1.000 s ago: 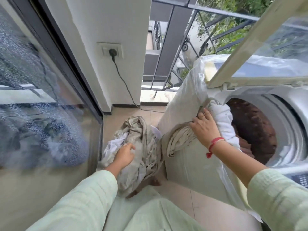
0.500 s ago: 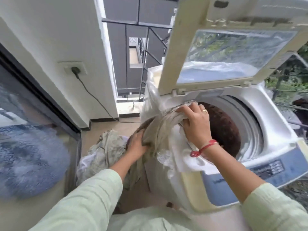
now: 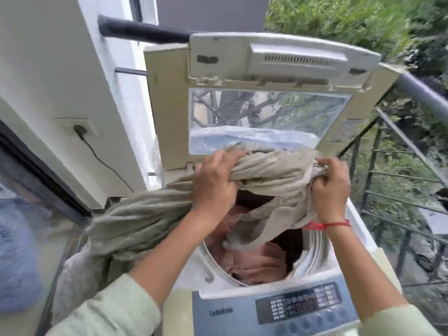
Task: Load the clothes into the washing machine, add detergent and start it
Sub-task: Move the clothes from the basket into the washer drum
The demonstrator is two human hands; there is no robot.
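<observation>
Both your left hand (image 3: 213,187) and right hand (image 3: 331,187) clutch the beige cloth (image 3: 266,170) over the washing machine (image 3: 225,321); it half hides pink clothes (image 3: 257,260), its tail lost behind your sleeve (image 3: 109,314).

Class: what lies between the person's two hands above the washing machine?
In the head view, the beige cloth spans from left hand to right hand, both gripping it, above the drum.

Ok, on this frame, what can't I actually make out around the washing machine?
Head view only:
- Labels on the blue-grey control panel: blurred and too small to read.
- Back of the white washing machine's drum: hidden by the large grey-beige cloth that the left hand and right hand grip.
- The cloth's lower end: hidden behind the pale green left sleeve.
- No detergent in view.
</observation>
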